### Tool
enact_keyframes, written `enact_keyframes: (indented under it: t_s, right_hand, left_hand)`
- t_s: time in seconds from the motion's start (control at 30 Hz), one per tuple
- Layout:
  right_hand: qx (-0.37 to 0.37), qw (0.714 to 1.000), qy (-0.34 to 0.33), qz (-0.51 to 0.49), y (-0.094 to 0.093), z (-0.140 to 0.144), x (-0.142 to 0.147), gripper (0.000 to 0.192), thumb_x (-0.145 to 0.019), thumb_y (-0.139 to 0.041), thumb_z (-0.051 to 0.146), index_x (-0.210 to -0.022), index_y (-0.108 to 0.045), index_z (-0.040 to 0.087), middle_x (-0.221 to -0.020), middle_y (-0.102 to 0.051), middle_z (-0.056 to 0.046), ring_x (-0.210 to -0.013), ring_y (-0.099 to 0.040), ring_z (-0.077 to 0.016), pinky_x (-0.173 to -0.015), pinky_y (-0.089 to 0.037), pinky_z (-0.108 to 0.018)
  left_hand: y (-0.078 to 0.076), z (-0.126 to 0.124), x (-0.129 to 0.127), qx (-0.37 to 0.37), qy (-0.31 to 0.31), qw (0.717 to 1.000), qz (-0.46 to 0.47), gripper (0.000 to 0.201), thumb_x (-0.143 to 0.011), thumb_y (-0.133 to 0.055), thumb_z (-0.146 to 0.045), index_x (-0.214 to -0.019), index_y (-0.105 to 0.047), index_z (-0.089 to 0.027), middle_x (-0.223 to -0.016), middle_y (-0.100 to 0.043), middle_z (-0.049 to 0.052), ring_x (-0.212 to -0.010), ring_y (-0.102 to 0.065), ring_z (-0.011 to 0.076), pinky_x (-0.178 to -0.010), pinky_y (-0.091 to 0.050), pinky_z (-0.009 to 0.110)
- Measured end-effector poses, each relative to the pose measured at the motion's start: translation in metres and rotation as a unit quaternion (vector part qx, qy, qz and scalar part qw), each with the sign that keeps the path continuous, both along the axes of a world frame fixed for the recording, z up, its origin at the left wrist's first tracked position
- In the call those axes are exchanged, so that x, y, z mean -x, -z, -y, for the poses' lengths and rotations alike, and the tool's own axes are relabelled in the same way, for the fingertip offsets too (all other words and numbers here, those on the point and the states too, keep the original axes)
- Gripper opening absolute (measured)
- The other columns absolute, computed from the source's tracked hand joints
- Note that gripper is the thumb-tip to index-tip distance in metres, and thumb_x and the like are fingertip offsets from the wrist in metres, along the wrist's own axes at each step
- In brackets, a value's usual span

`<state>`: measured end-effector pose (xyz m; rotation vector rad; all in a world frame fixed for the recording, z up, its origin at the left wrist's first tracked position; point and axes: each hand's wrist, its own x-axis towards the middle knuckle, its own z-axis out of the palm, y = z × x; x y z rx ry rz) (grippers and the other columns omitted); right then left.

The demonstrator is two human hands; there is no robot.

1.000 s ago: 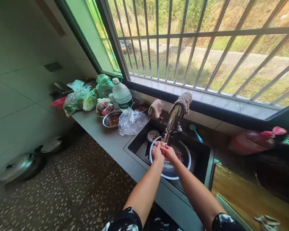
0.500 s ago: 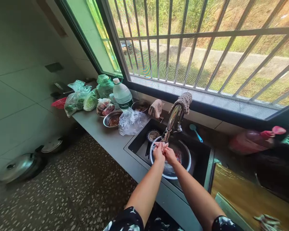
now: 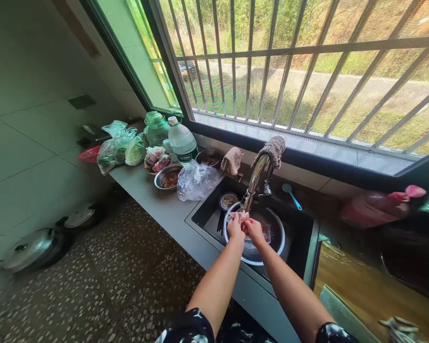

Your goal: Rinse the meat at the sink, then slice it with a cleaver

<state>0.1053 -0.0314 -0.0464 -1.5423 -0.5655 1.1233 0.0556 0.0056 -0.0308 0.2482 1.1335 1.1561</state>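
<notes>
My left hand and my right hand are together over a round metal basin that sits in the dark sink. Both hands grip a small pinkish piece of meat right under the spout of the steel tap. More reddish meat lies in the basin beside my right hand. A small bowl stands in the sink behind the basin.
On the counter to the left are a clear plastic bag, metal bowls of meat, a water bottle and bagged greens. A rag hangs over the tap. A wooden board lies at right. Pot lids rest on the floor.
My hands have shifted slightly up toward the tap spout, still working the piece of meat between them. Nothing else has moved.
</notes>
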Motion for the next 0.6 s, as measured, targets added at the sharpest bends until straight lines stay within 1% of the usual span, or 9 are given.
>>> enact_keyframes:
  t_s: [0.1, 0.17, 0.23, 0.3, 0.33, 0.37, 0.43, 0.53, 0.6]
  right_hand:
    - [-0.011, 0.998, 0.035, 0.056, -0.009, 0.006, -0.007, 0.030, -0.062, -0.051, 0.042, -0.075, -0.060, 0.016, -0.052, -0.055, 0.001, -0.046, -0.045, -0.0103, -0.045, -0.033, -0.021]
    - [-0.033, 0.993, 0.020, 0.112, -0.017, 0.007, -0.010, 0.037, -0.061, -0.057, 0.042, -0.087, -0.061, 0.017, -0.060, -0.060, 0.000, -0.054, -0.050, -0.0122, -0.050, -0.036, -0.021]
    - [-0.042, 0.987, -0.021, 0.153, -0.025, 0.006, -0.011, 0.037, -0.058, -0.061, 0.042, -0.086, -0.063, 0.017, -0.064, -0.061, -0.001, -0.058, -0.052, -0.0137, -0.053, -0.038, -0.022]
    - [-0.035, 0.985, -0.057, 0.160, -0.030, 0.007, -0.012, 0.032, -0.058, -0.062, 0.042, -0.078, -0.064, 0.017, -0.064, -0.062, -0.002, -0.058, -0.053, -0.0145, -0.052, -0.038, -0.022]
    - [-0.029, 0.985, -0.073, 0.152, -0.031, 0.007, -0.012, 0.031, -0.059, -0.061, 0.043, -0.074, -0.064, 0.017, -0.063, -0.062, -0.003, -0.057, -0.053, -0.0146, -0.050, -0.038, -0.022]
    - [-0.025, 0.988, -0.084, 0.126, -0.031, 0.007, -0.014, 0.032, -0.060, -0.061, 0.045, -0.074, -0.064, 0.016, -0.063, -0.062, -0.003, -0.055, -0.053, -0.0146, -0.049, -0.037, -0.022]
    - [-0.027, 0.991, -0.116, 0.060, -0.030, 0.007, -0.017, 0.036, -0.060, -0.062, 0.045, -0.082, -0.064, 0.017, -0.063, -0.062, -0.003, -0.052, -0.053, -0.0144, -0.046, -0.037, -0.023]
    - [-0.030, 0.987, -0.154, -0.037, -0.029, 0.007, -0.024, 0.041, -0.064, -0.060, 0.047, -0.091, -0.062, 0.017, -0.060, -0.060, -0.002, -0.046, -0.051, -0.0130, -0.043, -0.036, -0.023]
    - [-0.027, 0.984, -0.163, -0.073, -0.030, 0.009, -0.027, 0.040, -0.065, -0.059, 0.048, -0.090, -0.062, 0.017, -0.058, -0.059, -0.002, -0.044, -0.049, -0.0124, -0.042, -0.035, -0.023]
  left_hand:
    - [0.004, -0.001, 0.003, -0.025, 0.005, 0.998, -0.063, 0.025, -0.071, -0.060, -0.036, -0.073, -0.055, -0.012, -0.058, -0.058, 0.000, -0.047, -0.053, 0.0095, -0.050, -0.042, 0.020]
    - [0.006, -0.002, 0.004, -0.060, 0.014, 0.991, -0.119, 0.025, -0.071, -0.060, -0.036, -0.073, -0.056, -0.012, -0.061, -0.059, 0.001, -0.050, -0.053, 0.0096, -0.051, -0.040, 0.020]
    - [0.005, -0.002, 0.006, -0.087, 0.026, 0.981, -0.170, 0.023, -0.070, -0.061, -0.035, -0.073, -0.057, -0.013, -0.065, -0.060, 0.003, -0.055, -0.054, 0.0109, -0.054, -0.040, 0.020]
    - [0.003, 0.000, 0.008, -0.110, 0.044, 0.971, -0.208, 0.021, -0.069, -0.061, -0.034, -0.071, -0.058, -0.014, -0.066, -0.060, 0.004, -0.057, -0.054, 0.0119, -0.056, -0.039, 0.020]
    - [0.001, 0.001, 0.008, -0.120, 0.058, 0.967, -0.219, 0.020, -0.070, -0.061, -0.034, -0.069, -0.057, -0.014, -0.064, -0.060, 0.004, -0.057, -0.053, 0.0122, -0.056, -0.038, 0.020]
    - [0.000, 0.002, 0.008, -0.128, 0.073, 0.963, -0.226, 0.020, -0.071, -0.060, -0.034, -0.068, -0.057, -0.014, -0.064, -0.059, 0.004, -0.056, -0.052, 0.0123, -0.056, -0.037, 0.020]
    - [-0.001, 0.001, 0.006, -0.131, 0.093, 0.955, -0.250, 0.021, -0.073, -0.057, -0.035, -0.067, -0.056, -0.014, -0.063, -0.059, 0.004, -0.056, -0.051, 0.0125, -0.055, -0.036, 0.021]
    - [-0.004, -0.003, 0.003, -0.124, 0.093, 0.951, -0.268, 0.024, -0.075, -0.054, -0.037, -0.069, -0.056, -0.014, -0.066, -0.059, 0.005, -0.058, -0.051, 0.0133, -0.056, -0.036, 0.022]
    - [-0.007, -0.003, 0.004, -0.112, 0.093, 0.957, -0.252, 0.026, -0.072, -0.057, -0.041, -0.070, -0.056, -0.014, -0.068, -0.060, 0.005, -0.062, -0.052, 0.0144, -0.059, -0.037, 0.022]
